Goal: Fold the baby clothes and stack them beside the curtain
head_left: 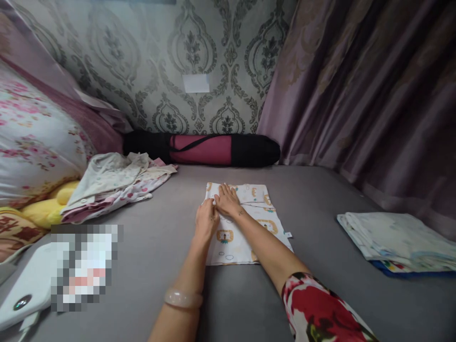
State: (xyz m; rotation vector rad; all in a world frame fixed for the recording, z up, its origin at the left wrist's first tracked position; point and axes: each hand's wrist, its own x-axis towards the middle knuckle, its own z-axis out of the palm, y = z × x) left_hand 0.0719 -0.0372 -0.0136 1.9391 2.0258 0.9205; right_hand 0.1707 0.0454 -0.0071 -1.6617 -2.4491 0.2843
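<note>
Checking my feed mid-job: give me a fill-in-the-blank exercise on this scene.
1. The left hand and right hand rest on a printed cloth on the mattress, whose colour is ____.
2. A bangle circles the ____ wrist.
3. A folded stack lies to the cloth's ____.
Missing words: grey, left, right.

Home bedroom: pillow (32, 137), curtain (356, 85), patterned wallpaper (160, 52).

The person is wearing a smooth, pale, round bracelet (183, 299) on the left arm (187, 268). That arm is going bare all the way to the left hand (205, 221). The right arm (263, 247) is wearing a sleeve (320, 308) with big red flowers, white patches and dark leaves. The right hand (227, 200) is going bare too.
</note>
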